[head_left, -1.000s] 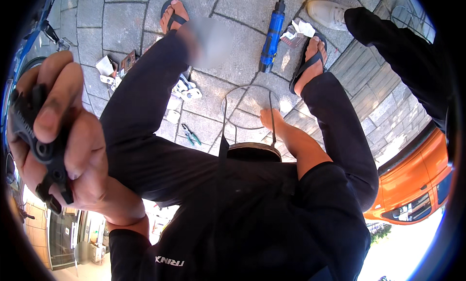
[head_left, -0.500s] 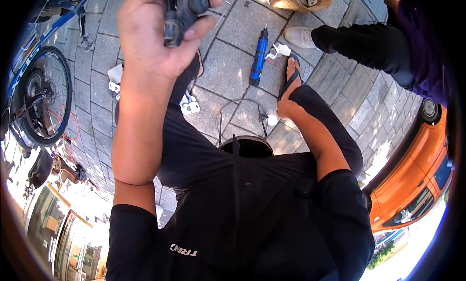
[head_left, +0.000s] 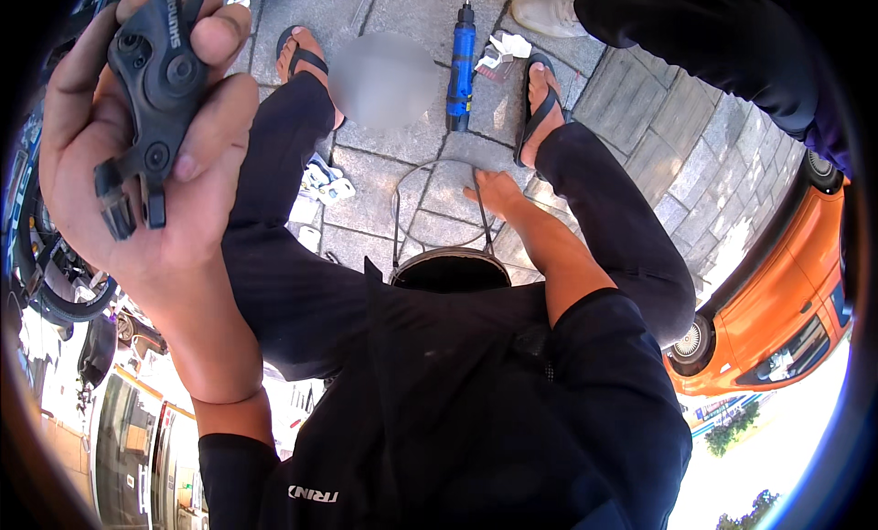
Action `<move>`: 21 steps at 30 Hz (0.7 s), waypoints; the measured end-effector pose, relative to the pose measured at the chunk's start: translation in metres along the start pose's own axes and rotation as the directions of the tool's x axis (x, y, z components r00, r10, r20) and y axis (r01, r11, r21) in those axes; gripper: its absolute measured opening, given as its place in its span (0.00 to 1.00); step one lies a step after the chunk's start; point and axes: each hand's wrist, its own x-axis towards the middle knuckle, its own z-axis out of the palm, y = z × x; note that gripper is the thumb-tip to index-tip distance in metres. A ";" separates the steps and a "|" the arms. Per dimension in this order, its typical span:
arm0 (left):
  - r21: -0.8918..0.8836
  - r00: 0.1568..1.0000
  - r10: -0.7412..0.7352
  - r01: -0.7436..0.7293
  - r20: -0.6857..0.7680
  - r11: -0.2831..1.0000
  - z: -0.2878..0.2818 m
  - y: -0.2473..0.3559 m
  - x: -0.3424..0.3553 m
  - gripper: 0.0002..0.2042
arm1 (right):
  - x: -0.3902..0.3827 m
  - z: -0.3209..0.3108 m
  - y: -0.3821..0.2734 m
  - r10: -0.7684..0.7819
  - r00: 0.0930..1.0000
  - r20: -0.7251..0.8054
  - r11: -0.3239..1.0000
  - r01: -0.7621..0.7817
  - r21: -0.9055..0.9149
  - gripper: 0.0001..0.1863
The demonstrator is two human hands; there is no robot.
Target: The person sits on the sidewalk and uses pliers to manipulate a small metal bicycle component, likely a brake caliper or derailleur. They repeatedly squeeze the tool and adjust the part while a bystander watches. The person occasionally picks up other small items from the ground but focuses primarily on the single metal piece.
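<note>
Above paving point(head_left: 681, 128) | left hand point(head_left: 82, 178) half-curled, holding black mechanical part point(head_left: 165, 82) | right hand point(head_left: 495, 193): grip unclear

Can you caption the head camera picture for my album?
A left hand holds up a black part while a blue tool lies on paving stones.

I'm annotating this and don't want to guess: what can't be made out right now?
In the head view:
Black mechanical component: back hidden against the left hand.
Right hand: too small to tell whether it touches the dark strap.
Blurred gray patch beside the left foot: masks what's beneath.
Other person: upper body cut off by dark rim.
</note>
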 end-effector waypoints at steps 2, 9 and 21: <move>-0.006 0.999 -0.023 0.024 0.026 1.000 0.002 -0.005 0.006 0.17 | 0.012 0.017 0.006 0.052 0.998 0.046 0.993 -0.057 0.107 0.19; 0.045 0.995 0.013 -0.018 0.100 0.999 0.020 -0.024 0.015 0.18 | -0.006 0.001 0.009 0.271 0.951 0.147 0.923 -0.300 0.240 0.16; -0.023 0.981 0.014 -0.019 -0.191 1.000 0.063 -0.051 0.035 0.14 | -0.178 -0.413 0.025 0.417 0.708 -0.571 -0.274 0.696 0.663 0.21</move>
